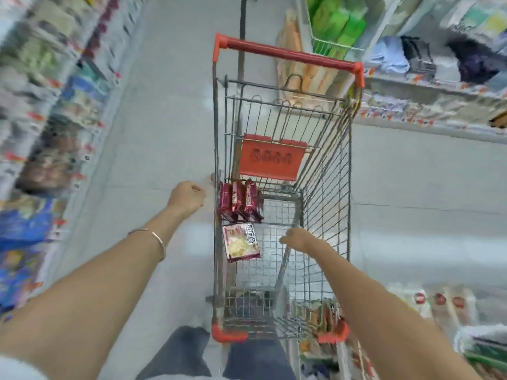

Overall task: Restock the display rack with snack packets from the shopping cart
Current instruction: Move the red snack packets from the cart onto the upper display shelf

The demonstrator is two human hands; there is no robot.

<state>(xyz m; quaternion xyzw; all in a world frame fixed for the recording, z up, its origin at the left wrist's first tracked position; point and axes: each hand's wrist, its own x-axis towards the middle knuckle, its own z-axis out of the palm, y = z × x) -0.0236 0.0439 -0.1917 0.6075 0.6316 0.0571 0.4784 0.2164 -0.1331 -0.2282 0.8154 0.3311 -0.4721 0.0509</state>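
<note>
The shopping cart (326, 171) is stood in the aisle between blurred shelves with its red handle (288, 54) at the far end, so that stock can be lifted out from the near end. A bundle of red snack packets (240, 200) is leant against the cart's left wall, and a single pale packet (241, 242) is laid just beside it on the wire floor. The right hand (297, 238) is lowered inside the basket, near the pale packet but apart from it, probably for a pick. Its grip cannot be told, as the fingers are hidden. The left hand (186, 197) is held outside the left wall, its grip curled closed on nothing, likely for balance.
</note>
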